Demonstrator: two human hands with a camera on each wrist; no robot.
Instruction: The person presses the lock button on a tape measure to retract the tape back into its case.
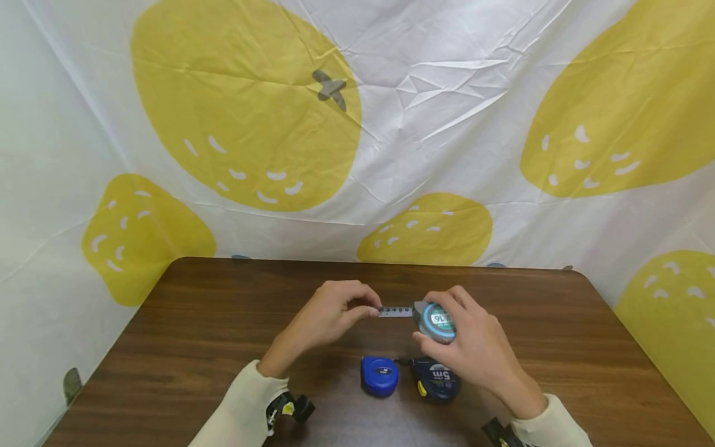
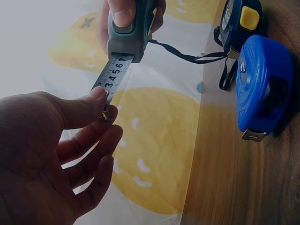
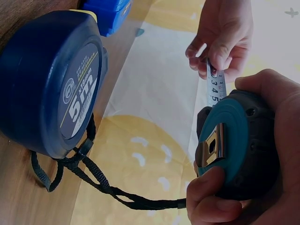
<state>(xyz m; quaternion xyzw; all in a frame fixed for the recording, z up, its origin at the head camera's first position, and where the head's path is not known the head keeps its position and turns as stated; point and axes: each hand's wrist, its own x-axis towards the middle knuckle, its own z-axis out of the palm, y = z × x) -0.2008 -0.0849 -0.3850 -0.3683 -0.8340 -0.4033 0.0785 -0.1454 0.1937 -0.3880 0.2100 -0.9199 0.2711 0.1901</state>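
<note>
My right hand [image 1: 480, 338] grips a grey and teal tape measure [image 1: 437, 321] above the table, its thumb on the grey top button in the left wrist view. A short length of silver blade [image 1: 398, 311] with black numbers runs out of the case toward the left. Thumb and forefinger of my left hand [image 1: 337, 313] pinch the blade's end. Nearer to me on the table lie a bright blue tape measure [image 1: 380, 376] and a dark navy tape measure [image 1: 437, 380] marked 5m with a yellow button.
The brown wooden table [image 1: 212, 323] reaches back to a white cloth [image 1: 385, 155] printed with yellow fruit, which hangs behind it. A black wrist strap [image 3: 136, 201] lies near the navy tape measure. Both wrists carry black camera mounts [image 1: 287, 408].
</note>
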